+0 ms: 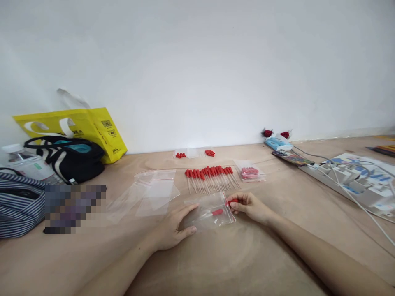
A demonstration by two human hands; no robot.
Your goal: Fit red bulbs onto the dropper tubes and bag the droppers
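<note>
In the head view, the right hand [253, 209] is pinching a dropper [233, 201] by its red bulb, just at the right-hand edge of a clear bag [200, 220]; its stem is not showing well enough to trace. The left hand [169, 231] is resting at the bag's opposite edge, thumb and fingers standing wide apart. A second bulb [217, 212] is lying inside the bag, and the bag is lying flat on the bench [231, 263].

Beyond it, a row of droppers [207, 172] is lying with bulbs away from the person and thin stems pointing nearer. Spare bags [157, 196] are overlapping to the left; a filled bag [249, 173] is sitting to the right of the row.

The droppers are looking light: the bulbs probably soft and grippy, the clear stems stiff and, if glass, easily snapped. The bulb is offering the safer hold, without bending the stem. The bag is seeming limp and slippery, so its edges are giving the better grip.
</note>
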